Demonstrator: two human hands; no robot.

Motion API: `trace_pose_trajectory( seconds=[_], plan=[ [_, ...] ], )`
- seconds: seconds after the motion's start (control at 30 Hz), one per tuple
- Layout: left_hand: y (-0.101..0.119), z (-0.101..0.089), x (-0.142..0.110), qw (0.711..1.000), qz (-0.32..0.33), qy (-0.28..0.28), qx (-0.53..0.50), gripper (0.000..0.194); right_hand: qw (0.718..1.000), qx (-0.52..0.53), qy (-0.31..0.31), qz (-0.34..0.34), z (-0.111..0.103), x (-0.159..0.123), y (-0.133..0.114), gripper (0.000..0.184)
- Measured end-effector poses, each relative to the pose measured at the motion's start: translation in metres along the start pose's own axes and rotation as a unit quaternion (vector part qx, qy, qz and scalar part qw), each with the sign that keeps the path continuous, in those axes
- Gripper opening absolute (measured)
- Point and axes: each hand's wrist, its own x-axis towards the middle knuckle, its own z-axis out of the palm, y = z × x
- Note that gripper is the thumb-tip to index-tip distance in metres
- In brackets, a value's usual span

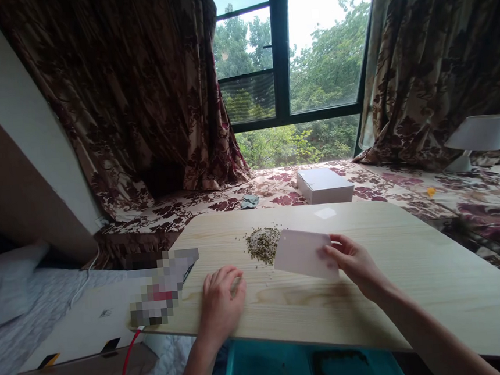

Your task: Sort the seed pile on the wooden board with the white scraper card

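A pile of small greenish-brown beans mixed with white grains lies on the pale wooden tabletop, with some strays around its edge. My right hand pinches the right end of a thin white plastic sheet. The sheet is tilted, and its left edge meets or overlaps the right side of the pile; which of the two I cannot tell. To the lower left of the pile, my left hand rests on the table, its fingers curled together, with nothing visible in them.
A white paper scrap lies at the table's far edge. A blurred-out object with a red cable sits at the left corner. Below the front edge is a teal tray. Beyond stand a white box and a lamp.
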Motion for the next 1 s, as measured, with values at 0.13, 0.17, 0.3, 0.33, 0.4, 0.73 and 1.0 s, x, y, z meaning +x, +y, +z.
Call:
trace_pose_trajectory(
  seconds=[0.13,0.17,0.3,0.33,0.4,0.73,1.0],
  plan=[
    [0.001,-0.001,0.000,1.000,-0.003,-0.004,-0.006,0.017,1.000,-0.005,0.008,0.006,0.011,0.001,0.004,0.035],
    [0.001,-0.001,0.000,1.000,-0.003,-0.003,-0.008,0.018,1.000,-0.007,0.010,0.005,0.011,0.001,0.005,0.033],
    [0.001,-0.001,0.000,1.000,-0.003,0.000,-0.011,0.018,1.000,-0.016,0.017,-0.003,0.010,0.004,0.007,0.030],
    [0.001,-0.001,0.000,1.000,-0.003,0.001,-0.011,0.018,1.000,-0.017,0.019,-0.004,0.010,0.005,0.007,0.030],
    [0.000,0.000,0.000,1.000,-0.002,0.001,-0.010,0.018,1.000,-0.021,0.021,-0.005,0.012,0.008,0.007,0.029],
    [0.003,-0.002,0.001,1.000,-0.007,-0.003,-0.001,0.017,0.999,-0.021,-0.031,0.021,0.036,-0.004,0.001,0.025],
    [0.003,-0.003,0.001,1.000,-0.015,-0.008,-0.003,0.017,0.987,-0.004,-0.150,0.048,0.043,-0.051,0.000,0.031]
  ],
)
